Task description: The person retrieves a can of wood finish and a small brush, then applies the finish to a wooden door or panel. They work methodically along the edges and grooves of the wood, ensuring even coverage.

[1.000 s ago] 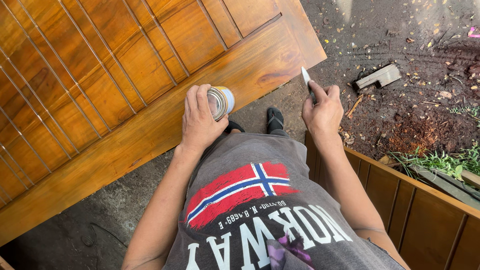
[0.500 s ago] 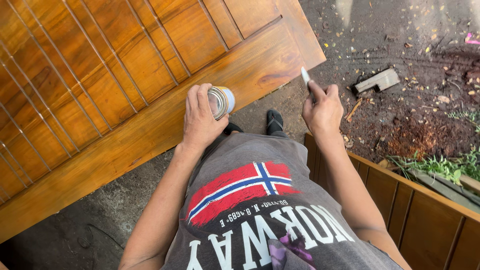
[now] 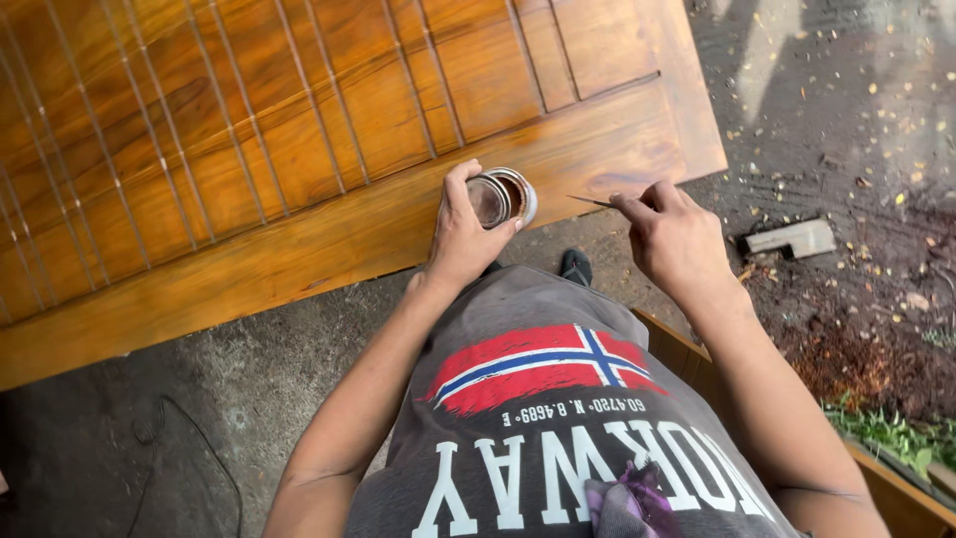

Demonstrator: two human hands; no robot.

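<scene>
Nearest to the camera is the person's grey shirt (image 3: 558, 418) with a red, white and blue flag print, and a purple rag (image 3: 622, 503) sits at its lower edge. Both forearms reach forward from there. The left hand (image 3: 463, 234) is closed around a small round can (image 3: 501, 197) – the fingers wrap its side, and the open top shows a brown, dark liquid inside. The can is held in the air, just over the lower rail of the wooden door panel (image 3: 299, 149). The right hand (image 3: 677, 239) is pinched shut on a thin tool (image 3: 590, 200), perhaps a small brush or blade; what it is exactly cannot be told. A second ago this tool pointed upward, away from the can – now it lies nearly level and its tip points toward the can, near it but not touching. It seems the tool is being brought to the can's opening. Between the arms, lower, a dark shoe (image 3: 576, 267) stands on the concrete floor (image 3: 199, 399). Farther away the varnished panel lies flat, with thin pale lines across it. At the right, on dark soil with small leaves, lies a grey block (image 3: 792, 239).
</scene>
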